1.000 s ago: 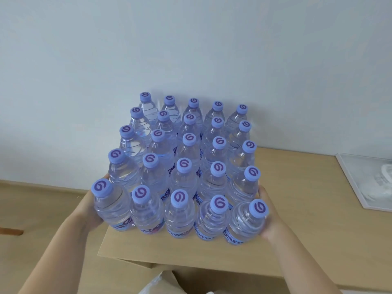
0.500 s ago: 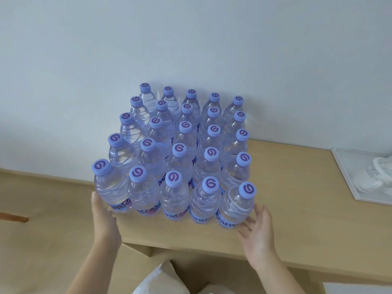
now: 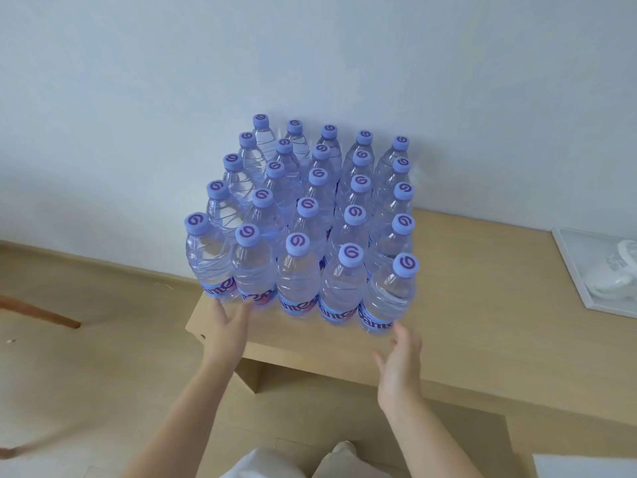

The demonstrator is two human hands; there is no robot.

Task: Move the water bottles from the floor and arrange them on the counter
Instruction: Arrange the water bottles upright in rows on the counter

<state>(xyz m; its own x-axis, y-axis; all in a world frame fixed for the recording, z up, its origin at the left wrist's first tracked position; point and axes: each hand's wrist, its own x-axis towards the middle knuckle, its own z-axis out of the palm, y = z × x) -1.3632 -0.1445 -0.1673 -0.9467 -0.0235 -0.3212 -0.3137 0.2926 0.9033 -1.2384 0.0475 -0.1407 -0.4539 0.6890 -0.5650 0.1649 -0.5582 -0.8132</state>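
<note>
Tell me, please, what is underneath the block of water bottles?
The water bottles stand on the light wooden counter, against the wall. The counter directly beneath them is covered by the bottles.

Front water bottles (image 3: pixel 299 281) hide rear labels; the white tray (image 3: pixel 586 270) is cut off.

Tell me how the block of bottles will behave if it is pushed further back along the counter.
The bottles look full, so the block is probably heavy and slow to slide. They are tall and narrow, so a push high up may tip the front row; low down seems safer. No wrap shows, so they may spread apart.
</note>
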